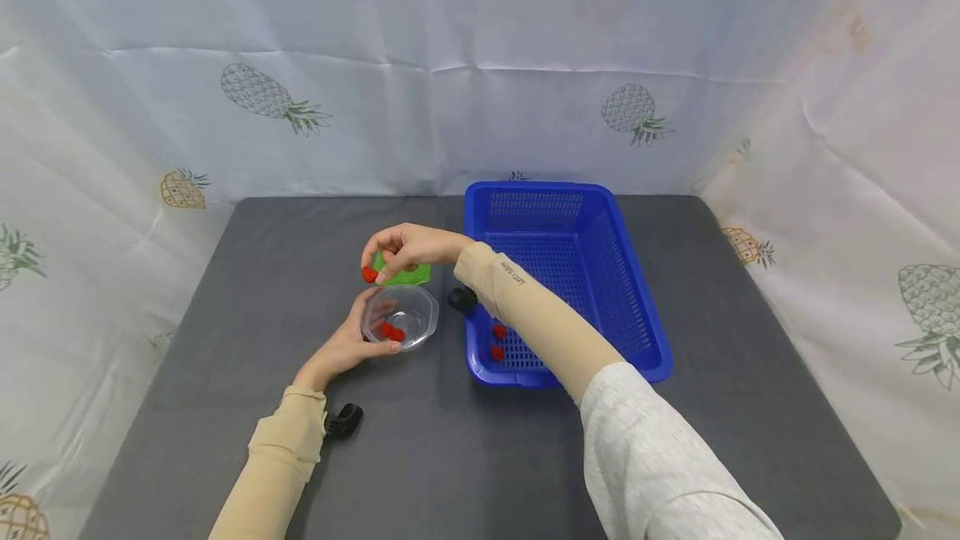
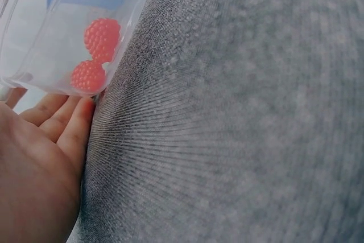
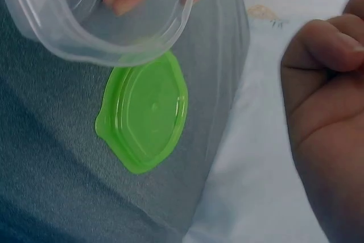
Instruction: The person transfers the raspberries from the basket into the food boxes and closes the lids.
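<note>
A clear plastic container [image 1: 420, 319] stands on the grey table with two red raspberries [image 2: 102, 39] inside. My left hand [image 1: 348, 348] grips it from the left, thumb along the near side and fingers behind. Just past its far rim, my right hand [image 1: 408, 245] pinches another raspberry [image 1: 370, 274] between thumb and fingers. Under that hand lies a green lid [image 3: 152, 112], flat on the table behind the container and partly hidden in the head view. In the right wrist view, the right hand's fingertips run out of frame.
Right of the container sits a blue plastic basket [image 1: 633, 273] with slotted walls. Two raspberries [image 1: 498, 342] show near its front left corner; my right forearm crosses over it. A pineapple-print curtain [image 1: 450, 123] hangs behind the table and at both sides.
</note>
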`<state>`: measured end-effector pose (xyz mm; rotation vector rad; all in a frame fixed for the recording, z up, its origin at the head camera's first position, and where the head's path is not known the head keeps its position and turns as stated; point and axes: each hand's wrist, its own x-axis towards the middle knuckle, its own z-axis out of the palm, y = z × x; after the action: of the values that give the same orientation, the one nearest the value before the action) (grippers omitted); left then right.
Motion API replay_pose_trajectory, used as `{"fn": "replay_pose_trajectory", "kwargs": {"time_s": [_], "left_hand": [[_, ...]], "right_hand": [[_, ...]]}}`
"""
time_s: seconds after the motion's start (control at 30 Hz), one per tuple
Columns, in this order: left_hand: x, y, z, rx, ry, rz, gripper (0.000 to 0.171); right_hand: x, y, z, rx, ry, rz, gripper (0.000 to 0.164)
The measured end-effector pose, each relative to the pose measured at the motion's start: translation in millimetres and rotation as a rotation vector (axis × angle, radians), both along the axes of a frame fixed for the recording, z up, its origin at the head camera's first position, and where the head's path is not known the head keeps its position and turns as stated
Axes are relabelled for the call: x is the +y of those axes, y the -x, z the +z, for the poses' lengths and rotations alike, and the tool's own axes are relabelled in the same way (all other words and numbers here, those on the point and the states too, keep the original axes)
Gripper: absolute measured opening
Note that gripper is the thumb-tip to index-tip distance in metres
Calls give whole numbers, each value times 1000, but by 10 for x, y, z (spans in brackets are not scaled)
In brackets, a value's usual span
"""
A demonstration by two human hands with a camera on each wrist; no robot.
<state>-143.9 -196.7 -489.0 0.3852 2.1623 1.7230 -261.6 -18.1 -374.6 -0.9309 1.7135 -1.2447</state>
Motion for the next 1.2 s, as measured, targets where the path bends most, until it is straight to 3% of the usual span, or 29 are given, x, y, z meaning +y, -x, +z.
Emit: {"fn": "replay_pose_trajectory", "kwargs": {"time_s": [0.1, 0.2, 0.37, 0.73, 1.0, 1.2], "left_hand": [[-3, 3, 2, 3, 10, -3, 93], [-8, 4, -2, 2, 16, -3, 93], [-23, -3, -3, 2, 17, 3, 95], [-13, -13, -2, 0, 19, 5, 95], [-9, -4, -32, 1, 18, 11, 94], [-14, -2, -32, 7, 14, 10, 93]], "right_hand": [[-29, 17, -13, 20, -88, 14, 25], [-49, 14, -20, 101, -201, 40, 24], [-86, 17, -57, 205, -360, 139, 26], [-113, 74, -95, 198, -472, 224, 31], [-139, 106, -133, 219, -551, 235, 30], [-150, 113, -135, 224, -551, 240, 29]]}}
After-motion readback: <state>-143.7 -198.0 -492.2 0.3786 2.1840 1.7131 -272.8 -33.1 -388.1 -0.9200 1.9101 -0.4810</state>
